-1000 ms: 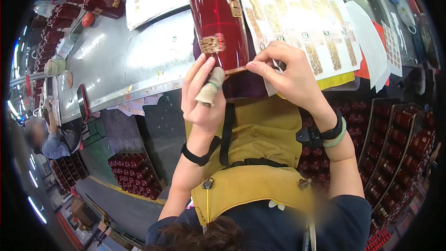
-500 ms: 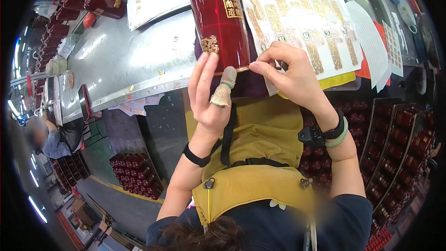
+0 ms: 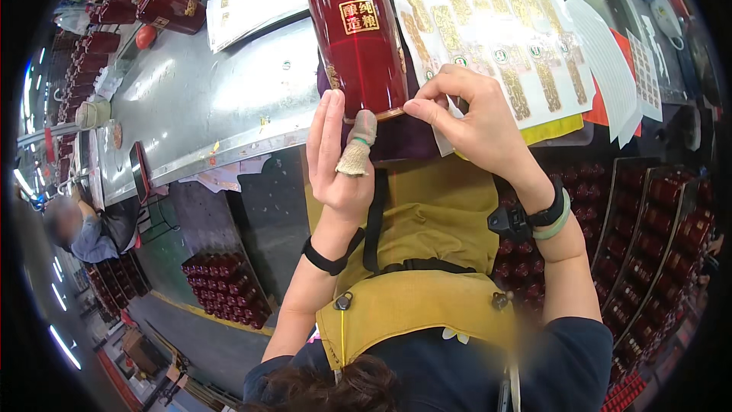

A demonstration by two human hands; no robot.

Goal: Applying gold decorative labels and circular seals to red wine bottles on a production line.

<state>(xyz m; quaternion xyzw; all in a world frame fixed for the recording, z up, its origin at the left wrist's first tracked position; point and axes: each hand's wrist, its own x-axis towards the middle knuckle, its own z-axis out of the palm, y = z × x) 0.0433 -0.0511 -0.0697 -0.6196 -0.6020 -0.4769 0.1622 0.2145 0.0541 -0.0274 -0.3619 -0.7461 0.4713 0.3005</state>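
Note:
A dark red glass bottle (image 3: 357,53) with a gold square mark lies on a dark purple cloth (image 3: 385,137) at the table's near edge, its neck pointing away from me. My left hand (image 3: 339,160) rests against its base end, fingers stretched along the lower left side; one digit wears a knitted finger cover (image 3: 357,154). At the base's right corner, thumb and forefinger of my right hand (image 3: 461,111) are pinched together; whatever is between them is too small to make out. Beside the bottle lies a white sheet of gold stickers (image 3: 526,69), partly behind my right hand.
Several more red bottles (image 3: 171,8) stand at the far left of the metal table (image 3: 229,88), near a small red ball (image 3: 146,36). White papers (image 3: 602,61) lie at the right. Bottle stacks (image 3: 225,286) stand on the floor. Another person (image 3: 88,229) sits at far left.
The bottle has turned about its length to the left: its gold square mark now faces up more centrally, and the gold ornament has gone round to the left edge. Both hands shifted slightly left.

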